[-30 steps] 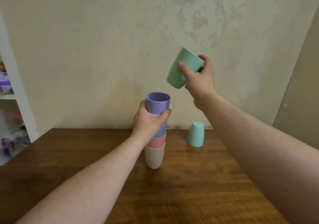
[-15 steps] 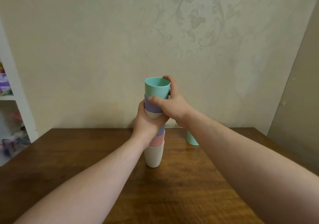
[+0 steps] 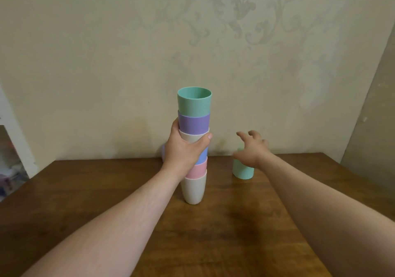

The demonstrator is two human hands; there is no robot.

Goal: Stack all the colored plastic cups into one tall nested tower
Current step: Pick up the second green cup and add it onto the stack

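Head: right hand (image 3: 251, 148) let go, now spread over mint cup (image 3: 242, 170); left hand (image 3: 183, 148) still grips tower (image 3: 193, 140).

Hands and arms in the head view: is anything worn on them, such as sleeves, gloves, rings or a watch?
Nothing worn shows. The left hand and right hand are bare, with no gloves, and no rings or watch can be seen. Both forearms are bare to the frame edge, with no sleeves in view. The right hand is slightly blurred.

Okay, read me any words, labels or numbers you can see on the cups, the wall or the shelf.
None can be read.
Stacked cups: plain, no print showing.
Loose green cup: plain, partly hidden behind the right hand.
Wall: only a floral pattern, no lettering.
Shelf items at the left edge: too blurred to tell.
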